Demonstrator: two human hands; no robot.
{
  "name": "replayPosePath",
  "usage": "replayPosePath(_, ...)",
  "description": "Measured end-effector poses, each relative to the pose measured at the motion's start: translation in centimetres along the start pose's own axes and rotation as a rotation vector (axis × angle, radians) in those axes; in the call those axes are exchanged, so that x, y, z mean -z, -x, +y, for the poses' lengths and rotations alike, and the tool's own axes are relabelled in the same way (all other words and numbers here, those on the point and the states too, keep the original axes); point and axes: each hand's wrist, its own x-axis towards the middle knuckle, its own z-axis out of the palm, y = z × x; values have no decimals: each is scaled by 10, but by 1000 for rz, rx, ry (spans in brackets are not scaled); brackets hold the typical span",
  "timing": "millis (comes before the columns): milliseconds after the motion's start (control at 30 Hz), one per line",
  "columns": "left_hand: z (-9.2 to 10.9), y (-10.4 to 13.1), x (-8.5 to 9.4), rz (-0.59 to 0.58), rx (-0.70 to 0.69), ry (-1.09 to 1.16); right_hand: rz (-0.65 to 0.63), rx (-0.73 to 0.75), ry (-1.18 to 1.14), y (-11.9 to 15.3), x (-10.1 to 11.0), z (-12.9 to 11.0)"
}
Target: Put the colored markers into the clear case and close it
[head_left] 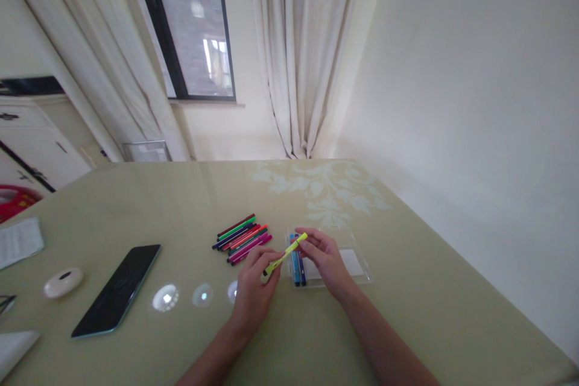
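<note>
A yellow marker pen (289, 248) is held slantwise between my two hands, above the table. My left hand (257, 282) pinches its lower end, and the fingertips of my right hand (323, 253) close on its upper, capped end. Under and beside my right hand lies a clear plastic case (365, 270) with a white insert. Two blue markers (297, 271) rest side by side at the case's left side. Left of the case, several coloured markers (239, 238) lie in a loose slanted row, just beyond my left hand.
A black-screened tablet or phone (118, 289) lies on the table (181, 205) to the left. Near it are a white rounded mouse-like object (63, 282) and a white paper or cloth (20, 241). A wall (474, 132) borders the right side.
</note>
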Motion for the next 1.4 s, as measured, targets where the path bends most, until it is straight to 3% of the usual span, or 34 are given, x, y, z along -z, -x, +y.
replayPosePath(100, 0, 2, -1, -79, 23, -11, 40, 37, -3, -1, 1, -3)
replayPosePath(200, -4, 6, -4, -210, 33, -48, 163, 113, 27, -4, 10, -10)
replayPosePath(300, -9, 12, -8, -351, -66, -146, 277, 153, 169, -11, 27, -17)
replayPosePath(500, -9, 15, -11, -569, -215, -300, 231, 83, 396, -20, 45, -8)
replayPosePath(733, -5, 12, -10, -595, -208, -321, 123, 167, 621, -16, 34, 6)
replayPosePath(1067, -9, 19, -18, -561, -303, -480, 62, 250, 884, -15, 29, 12)
replayPosePath(1400, -10, 20, -16, -596, -358, -486, 47, 285, 952, -14, 29, 14)
